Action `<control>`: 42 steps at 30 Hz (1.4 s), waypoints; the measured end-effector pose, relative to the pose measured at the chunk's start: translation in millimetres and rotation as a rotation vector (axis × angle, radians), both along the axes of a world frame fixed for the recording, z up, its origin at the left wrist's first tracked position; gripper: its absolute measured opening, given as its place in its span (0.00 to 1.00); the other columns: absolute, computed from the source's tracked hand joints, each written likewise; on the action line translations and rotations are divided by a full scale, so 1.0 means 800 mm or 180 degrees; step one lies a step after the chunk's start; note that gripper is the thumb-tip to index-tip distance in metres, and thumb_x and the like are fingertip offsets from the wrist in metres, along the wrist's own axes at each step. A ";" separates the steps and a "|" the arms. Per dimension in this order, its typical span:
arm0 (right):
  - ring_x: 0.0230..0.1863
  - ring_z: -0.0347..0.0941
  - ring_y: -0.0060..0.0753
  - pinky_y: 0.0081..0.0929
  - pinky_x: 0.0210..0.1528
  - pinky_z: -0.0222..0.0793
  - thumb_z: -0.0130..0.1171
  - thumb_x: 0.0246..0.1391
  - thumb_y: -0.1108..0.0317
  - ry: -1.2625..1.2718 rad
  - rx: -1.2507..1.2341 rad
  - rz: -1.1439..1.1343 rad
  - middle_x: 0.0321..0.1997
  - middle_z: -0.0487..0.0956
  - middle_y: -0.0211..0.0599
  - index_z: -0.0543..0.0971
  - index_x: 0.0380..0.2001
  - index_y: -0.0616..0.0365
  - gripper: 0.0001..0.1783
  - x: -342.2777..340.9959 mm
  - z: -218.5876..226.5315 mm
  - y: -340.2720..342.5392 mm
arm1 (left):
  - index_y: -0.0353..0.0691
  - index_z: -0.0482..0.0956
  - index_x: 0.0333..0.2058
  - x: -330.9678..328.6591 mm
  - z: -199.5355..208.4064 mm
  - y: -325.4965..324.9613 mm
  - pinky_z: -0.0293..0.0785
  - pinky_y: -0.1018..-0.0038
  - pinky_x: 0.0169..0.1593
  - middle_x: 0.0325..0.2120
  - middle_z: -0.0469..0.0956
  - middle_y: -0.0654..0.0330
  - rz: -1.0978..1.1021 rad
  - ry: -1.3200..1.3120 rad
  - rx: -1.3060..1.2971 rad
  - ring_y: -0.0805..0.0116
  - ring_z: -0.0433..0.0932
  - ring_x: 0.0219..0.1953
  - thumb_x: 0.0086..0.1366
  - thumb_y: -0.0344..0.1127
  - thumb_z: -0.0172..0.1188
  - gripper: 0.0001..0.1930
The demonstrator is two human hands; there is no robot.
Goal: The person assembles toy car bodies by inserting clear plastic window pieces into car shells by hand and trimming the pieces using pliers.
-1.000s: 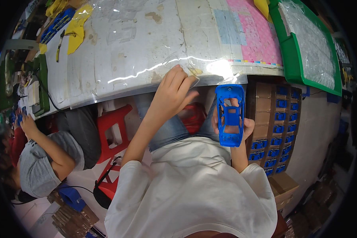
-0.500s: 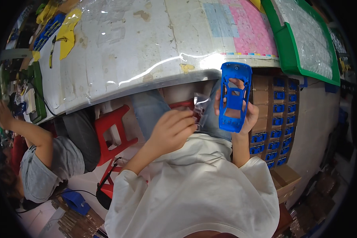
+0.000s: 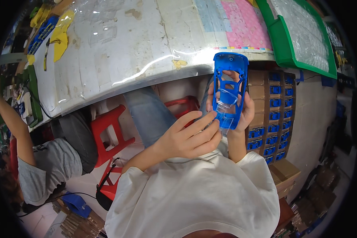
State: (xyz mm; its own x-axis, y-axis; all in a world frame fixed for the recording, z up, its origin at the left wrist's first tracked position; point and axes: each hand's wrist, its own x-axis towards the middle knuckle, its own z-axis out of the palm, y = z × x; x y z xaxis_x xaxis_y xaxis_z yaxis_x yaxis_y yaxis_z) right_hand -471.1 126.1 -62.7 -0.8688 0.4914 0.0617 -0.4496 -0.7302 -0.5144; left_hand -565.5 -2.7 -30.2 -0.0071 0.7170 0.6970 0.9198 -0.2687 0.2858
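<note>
A blue plastic toy car body (image 3: 230, 61), its hollow inside facing me, stands nearly upright above my lap at the table's front edge. My right hand (image 3: 246, 112) is wrapped round it from behind and its right side, with fingers showing through the openings. A clear plastic window piece (image 3: 227, 104) lies against the lower half of the body. My left hand (image 3: 192, 137) pinches this piece near its lower left with the fingertips. Glare makes it hard to see how far the clear piece sits inside the body.
Blue car bodies stand in rows in a cardboard box (image 3: 270, 115) at my right. A green crate (image 3: 288, 43) with clear plastic parts is on the worn table (image 3: 119, 51). Red stools (image 3: 109, 133) are at left, beside a seated co-worker (image 3: 53, 166) in grey.
My left hand has moved right and brought the clear window piece from beside the car body onto its lower half. The co-worker's raised arm has shifted.
</note>
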 end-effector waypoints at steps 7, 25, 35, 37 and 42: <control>0.32 0.72 0.45 0.34 0.34 0.71 0.40 0.50 0.46 -0.0908 0.0479 -0.0450 0.40 0.69 0.60 0.53 0.56 0.59 0.36 -0.004 0.007 -0.016 | 0.44 0.73 0.28 0.002 -0.003 0.007 0.67 0.73 0.42 0.31 0.78 0.63 0.0213 -0.0304 0.0177 0.67 0.77 0.37 0.44 0.28 0.63 0.10; 0.40 0.70 0.46 0.35 0.44 0.68 0.39 0.52 0.47 -0.1014 0.0390 -0.0316 0.43 0.68 0.61 0.54 0.56 0.61 0.35 -0.011 0.013 -0.029 | 0.47 0.77 0.36 -0.001 0.008 0.007 0.54 0.75 0.37 0.42 0.74 0.67 0.0894 0.0291 -0.0409 0.72 0.71 0.41 0.56 0.50 0.52 0.16; 0.39 0.71 0.33 0.24 0.41 0.69 0.48 0.48 0.49 -0.1079 0.0365 0.0056 0.50 0.64 0.44 0.51 0.54 0.59 0.36 -0.014 0.032 -0.038 | 0.33 0.65 0.39 -0.032 0.011 0.035 0.62 0.74 0.39 0.32 0.68 0.54 0.0906 -0.3237 -0.0842 0.64 0.66 0.37 0.52 0.27 0.58 0.16; 0.38 0.69 0.24 0.16 0.42 0.63 0.50 0.50 0.54 -0.1077 0.0748 -0.0238 0.48 0.66 0.39 0.55 0.51 0.60 0.31 -0.019 0.033 -0.038 | 0.32 0.64 0.38 -0.033 0.010 0.034 0.63 0.75 0.35 0.29 0.68 0.53 0.0832 -0.3163 -0.0887 0.65 0.68 0.32 0.56 0.27 0.54 0.13; 0.31 0.69 0.18 0.16 0.33 0.63 0.50 0.52 0.74 -0.1957 0.2534 -0.0656 0.31 0.74 0.32 0.66 0.40 0.63 0.12 -0.026 0.046 -0.031 | 0.31 0.63 0.38 -0.025 0.000 0.041 0.65 0.73 0.30 0.28 0.68 0.51 0.0908 -0.3327 -0.0546 0.63 0.69 0.27 0.59 0.29 0.51 0.10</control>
